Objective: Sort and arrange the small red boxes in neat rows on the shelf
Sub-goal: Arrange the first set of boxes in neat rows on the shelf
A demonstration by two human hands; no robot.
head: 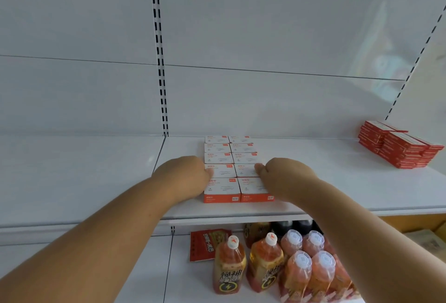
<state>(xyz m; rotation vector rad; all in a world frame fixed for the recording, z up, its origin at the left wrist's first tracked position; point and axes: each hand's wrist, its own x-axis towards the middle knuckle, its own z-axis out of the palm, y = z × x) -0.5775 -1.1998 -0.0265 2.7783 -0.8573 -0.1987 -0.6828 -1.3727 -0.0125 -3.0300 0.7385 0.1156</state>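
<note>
White shelf (313, 182): red boxes (237, 169) between curled fingers (259, 167), both hands pressing sides.

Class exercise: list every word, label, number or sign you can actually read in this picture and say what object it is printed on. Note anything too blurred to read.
Red and white boxes in two columns on the shelf: small print on tops and fronts, too blurred to read.
Stack of red boxes at far right: print too small to read.
Orange drink bottles below: large dark Chinese characters and a lightning-bolt sign; characters not reliably readable.
Red packet: white Chinese characters, blurred.
</note>
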